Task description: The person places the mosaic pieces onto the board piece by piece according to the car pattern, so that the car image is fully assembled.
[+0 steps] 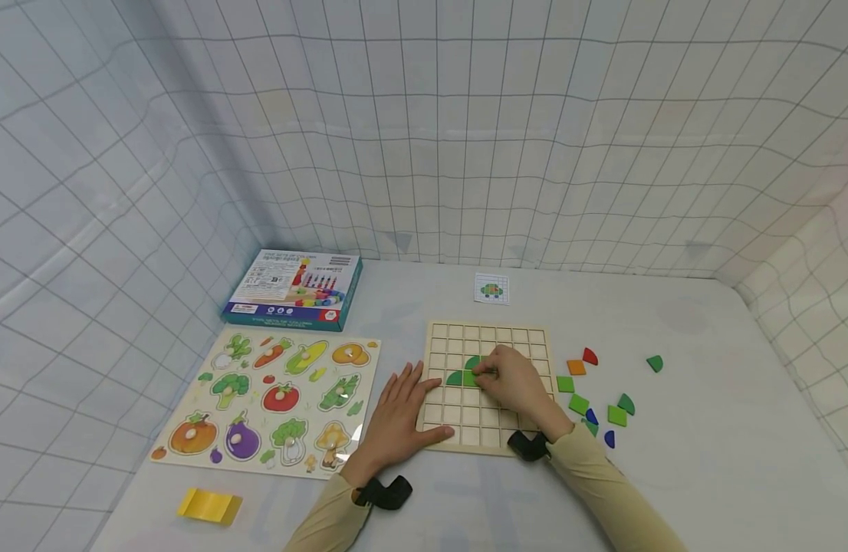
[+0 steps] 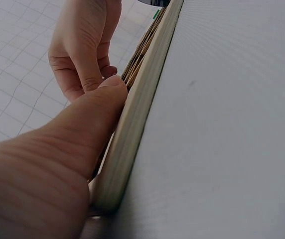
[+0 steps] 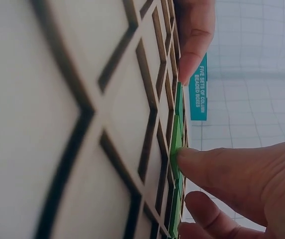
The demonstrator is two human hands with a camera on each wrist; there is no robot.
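Observation:
A wooden grid board [image 1: 489,437] lies flat in front of me. Several green tiles sit in its cells: two dark green quarter-circles, one the left quarter-circle [image 1: 455,379], and a light green square tile [image 1: 469,379]. My right hand [image 1: 514,379] is over the board with curled fingers, its thumb and fingertips at the square tile; in the right wrist view the thumb [image 3: 197,162] touches the tile's edge. My left hand [image 1: 399,418] rests along the board's left edge, fingers spread and the thumb lying over the frame.
Loose coloured tiles, among them an orange square [image 1: 576,367] and a red quarter-circle [image 1: 589,356], lie right of the board. A small pattern card [image 1: 491,289] lies behind it. Leftward are a vegetable puzzle [image 1: 258,368], a boxed set [image 1: 293,287] and a yellow piece [image 1: 209,507].

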